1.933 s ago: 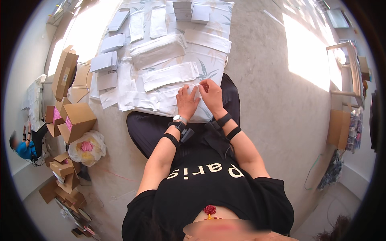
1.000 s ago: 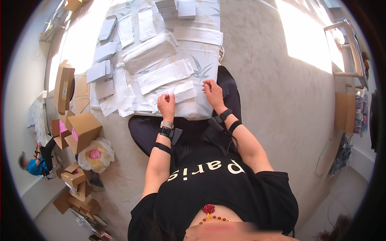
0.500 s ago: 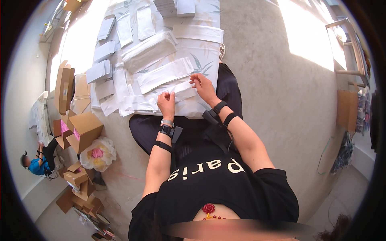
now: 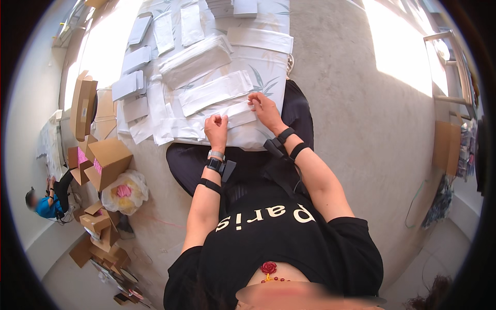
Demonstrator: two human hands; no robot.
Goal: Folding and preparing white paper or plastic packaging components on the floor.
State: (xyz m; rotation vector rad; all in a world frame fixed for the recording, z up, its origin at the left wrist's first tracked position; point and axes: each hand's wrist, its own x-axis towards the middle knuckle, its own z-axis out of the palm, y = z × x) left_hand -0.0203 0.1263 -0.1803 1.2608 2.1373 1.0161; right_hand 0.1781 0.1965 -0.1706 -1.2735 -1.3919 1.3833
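A narrow white sleeve (image 4: 236, 110), thin like paper or film, lies across the near part of the cloth-covered table (image 4: 268, 62). My left hand (image 4: 216, 132) is closed at its left end, fingertips pinched together. At its right end, my right hand (image 4: 265, 110) has curled fingers closed at the edge. Just beyond both hands rests a stack of wider white sleeves (image 4: 214, 93). More flat white sleeves (image 4: 178, 129) spread out left of my left hand. How firmly each hand grips is partly hidden by the fingers.
Farther off lie a thick sleeve pile (image 4: 196, 61) and small stacks of white cards (image 4: 128, 85) along the left edge. Open cardboard boxes (image 4: 111, 163) and a clear plastic bag (image 4: 124, 194) stand on the floor at left. Beyond them, a person (image 4: 49, 205) sits working.
The view has shifted slightly, so the table appears a little farther right. Both hands stay nearly in place at the narrow sleeve, with only small finger movements.
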